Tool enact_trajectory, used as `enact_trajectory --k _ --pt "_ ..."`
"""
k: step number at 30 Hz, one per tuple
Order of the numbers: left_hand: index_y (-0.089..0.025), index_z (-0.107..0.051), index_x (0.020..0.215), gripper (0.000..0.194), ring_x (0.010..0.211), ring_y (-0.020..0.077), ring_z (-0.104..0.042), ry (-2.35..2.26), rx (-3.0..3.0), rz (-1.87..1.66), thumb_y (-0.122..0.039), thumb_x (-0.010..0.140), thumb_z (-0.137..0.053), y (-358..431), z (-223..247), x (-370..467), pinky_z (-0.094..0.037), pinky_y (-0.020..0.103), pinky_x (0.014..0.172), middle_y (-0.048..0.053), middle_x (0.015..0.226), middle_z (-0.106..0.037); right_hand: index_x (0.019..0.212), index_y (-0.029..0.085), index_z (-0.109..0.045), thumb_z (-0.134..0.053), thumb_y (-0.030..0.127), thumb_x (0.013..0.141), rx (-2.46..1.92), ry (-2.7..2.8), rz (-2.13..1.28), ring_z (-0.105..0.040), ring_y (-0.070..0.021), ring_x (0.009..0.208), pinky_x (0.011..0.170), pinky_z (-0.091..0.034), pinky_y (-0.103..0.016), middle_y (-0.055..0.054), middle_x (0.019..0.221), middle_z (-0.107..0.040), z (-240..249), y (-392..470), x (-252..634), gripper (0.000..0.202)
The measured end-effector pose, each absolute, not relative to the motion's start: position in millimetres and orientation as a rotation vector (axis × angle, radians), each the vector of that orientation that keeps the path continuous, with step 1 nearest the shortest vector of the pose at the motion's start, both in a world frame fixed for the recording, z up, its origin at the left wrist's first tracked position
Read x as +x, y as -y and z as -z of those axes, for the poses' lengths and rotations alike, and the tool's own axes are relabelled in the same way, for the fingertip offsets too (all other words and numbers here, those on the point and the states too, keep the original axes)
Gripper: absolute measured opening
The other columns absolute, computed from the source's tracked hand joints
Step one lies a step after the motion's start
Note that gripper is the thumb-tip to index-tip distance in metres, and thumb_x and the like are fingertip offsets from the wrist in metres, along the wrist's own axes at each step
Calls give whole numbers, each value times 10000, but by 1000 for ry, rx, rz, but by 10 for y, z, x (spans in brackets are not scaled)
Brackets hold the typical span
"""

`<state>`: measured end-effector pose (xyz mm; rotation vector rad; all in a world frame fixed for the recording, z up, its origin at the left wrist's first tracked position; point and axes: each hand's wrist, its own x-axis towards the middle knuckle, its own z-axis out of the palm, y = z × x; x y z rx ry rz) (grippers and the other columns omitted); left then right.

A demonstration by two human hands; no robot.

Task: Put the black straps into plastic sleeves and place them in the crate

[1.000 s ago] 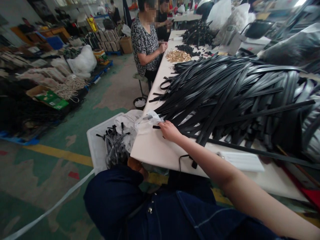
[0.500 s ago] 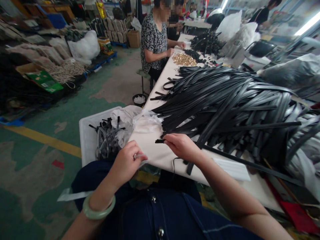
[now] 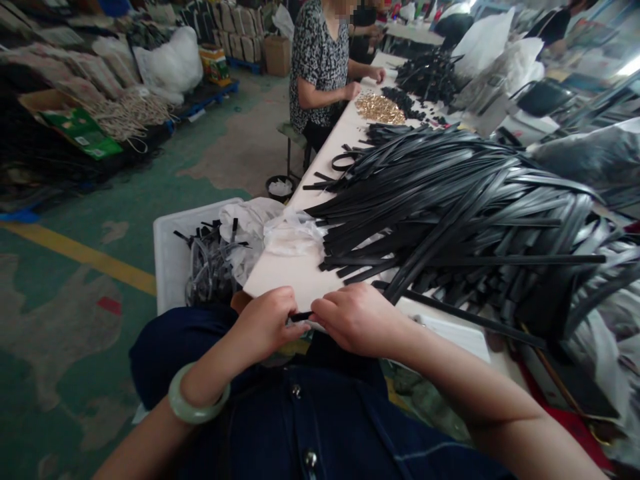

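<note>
My left hand (image 3: 265, 323), a pale green bangle (image 3: 197, 408) on its wrist, is closed in a pinch on one end of a short visible piece of black strap (image 3: 301, 317). My right hand (image 3: 357, 319) pinches the same strap from the other side, its fingers curled over it. Both hands are close together just in front of the table corner, above my lap. Most of the strap is hidden by my fingers. Beyond my right hand lies a large heap of long black straps (image 3: 450, 193) on the white table (image 3: 295, 275).
Left of the table corner stands a white bin (image 3: 167, 267) with black and clear strips inside. Crumpled clear plastic (image 3: 295, 233) lies on the corner. Farther along sit a pile of gold-coloured pieces (image 3: 380, 109) and a seated co-worker (image 3: 320, 67). A small black bucket (image 3: 280, 188) is on the floor.
My right hand has come down and toward me with the strap, and my left hand has moved slightly right to take hold of its end. The translucent strip trailing from my left hand is now mostly hidden.
</note>
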<state>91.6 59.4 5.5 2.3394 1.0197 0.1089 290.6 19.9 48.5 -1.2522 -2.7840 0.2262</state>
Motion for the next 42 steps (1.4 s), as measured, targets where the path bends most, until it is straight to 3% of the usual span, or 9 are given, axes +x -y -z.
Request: enact_trajectory --k 11,20,24,28,33,42 --pt "-180 -542 676 248 655 150 -509 -1040 2313 -98 -378 770 -657 -584 -42 899 -316 261 564 -5 723 -531 875 176 -583 -470 244 908 -1341 2937 -272 -580 -165 599 534 -244 -281 -66 740 -655 -457 -196 2879 136" --pt "-175 -638 782 76 760 157 -595 -1032 2129 -333 -191 826 -579 -545 -11 925 -413 251 687 20 787 -654 874 160 -621 -481 157 889 -1414 3025 -237 -639 -208 667 572 -337 -280 -107 798 -684 -497 -256 2855 141" --pt "-172 -691 806 169 805 168 -630 -967 2136 -312 -142 851 -530 -509 37 921 -433 257 746 41 825 -705 899 146 -625 -459 232 941 -1365 3025 -368 -656 -213 719 590 -367 -284 -108 828 -692 -432 -261 2822 191" --pt "-171 -714 832 168 812 189 -641 -1065 2171 -189 -174 848 -546 -528 32 801 -434 271 737 58 840 -721 1023 144 -594 -559 318 897 -1411 2912 -547 -658 -233 807 613 -372 -286 -96 884 -694 -392 -337 2971 218" --pt "-192 -732 810 181 781 182 -646 -1088 2120 -107 -194 837 -553 -551 2 770 -427 262 716 44 811 -733 856 167 -631 -506 329 913 -1392 2900 -705 -647 -213 752 605 -337 -278 -79 798 -694 -281 -423 3017 212" --pt "-193 -689 758 160 783 197 -638 -1202 2089 -42 -200 822 -542 -545 35 670 -418 262 670 41 783 -710 912 162 -643 -486 330 930 -1416 2786 -789 -640 -194 765 618 -332 -266 -81 836 -703 -114 -436 2897 231"
